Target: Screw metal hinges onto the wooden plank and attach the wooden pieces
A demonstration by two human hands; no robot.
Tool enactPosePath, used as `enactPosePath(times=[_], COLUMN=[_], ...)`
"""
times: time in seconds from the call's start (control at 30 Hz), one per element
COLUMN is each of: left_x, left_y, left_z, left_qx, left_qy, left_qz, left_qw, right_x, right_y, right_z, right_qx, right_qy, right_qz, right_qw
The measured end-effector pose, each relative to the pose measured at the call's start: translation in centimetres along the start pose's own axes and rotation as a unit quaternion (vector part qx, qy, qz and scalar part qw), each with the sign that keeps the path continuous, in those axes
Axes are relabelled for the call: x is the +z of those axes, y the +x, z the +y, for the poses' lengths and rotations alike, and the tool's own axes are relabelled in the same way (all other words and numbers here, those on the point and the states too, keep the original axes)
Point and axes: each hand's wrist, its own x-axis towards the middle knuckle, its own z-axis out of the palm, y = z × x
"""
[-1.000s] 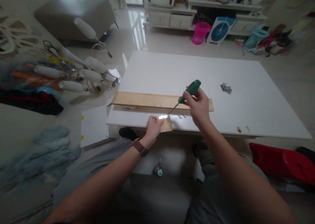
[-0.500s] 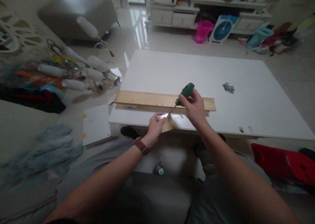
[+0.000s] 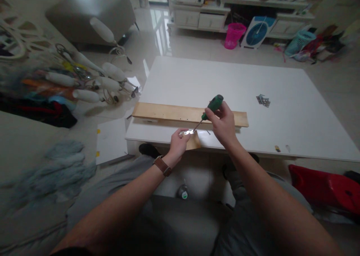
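Your left hand (image 3: pixel 178 143) pinched the small pale wooden board (image 3: pixel 194 142) and shiny metal plate (image 3: pixel 189 132) at the near edge of the flat white table (image 3: pixel 225 83). Your right hand (image 3: pixel 224 124), wrapped around the green-handled metal screwdriver (image 3: pixel 215 103), had drawn closer than a second earlier; its tip at the plate suggested screwdriver work was under way.

No words, brands or numbers can be read; the round green-and-white label (image 3: pixel 184 195) on the bottle (image 3: pixel 181 189), below the white table's (image 3: pixel 225 83) near edge, is too small.
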Motion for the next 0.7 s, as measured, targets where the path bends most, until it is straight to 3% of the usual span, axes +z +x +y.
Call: enactPosePath(times=[0.7], left_x=[-0.13], left_y=[0.2], left_z=[-0.01], left_qx=[-0.006], left_qy=[0.006], left_qz=[0.036], left_qw=[0.999], right_x=[0.65], right_y=[-0.51], right_z=[0.13], right_qx=[0.04], right_qy=[-0.023], right_qz=[-0.062], right_qw=[0.997])
